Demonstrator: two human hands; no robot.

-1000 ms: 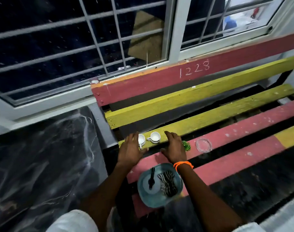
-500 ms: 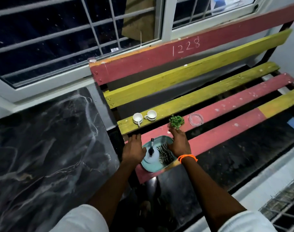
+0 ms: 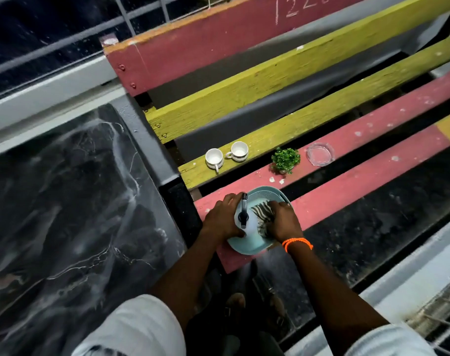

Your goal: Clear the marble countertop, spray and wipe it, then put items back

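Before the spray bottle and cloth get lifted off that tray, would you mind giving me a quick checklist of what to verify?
1. Marble countertop cleared of items: ok, nothing stands on the visible part.
2. Left hand on the spray bottle: ok, fingers wrap its side.
3. Right hand on the striped cloth: ok, resting on it; firm grip cannot tell.
4. Blue tray steady on the bench: not ok, its near rim overhangs the red slat.
5. Two white cups, small plant and glass ashtray clear of the hands: ok, further back on the slats.
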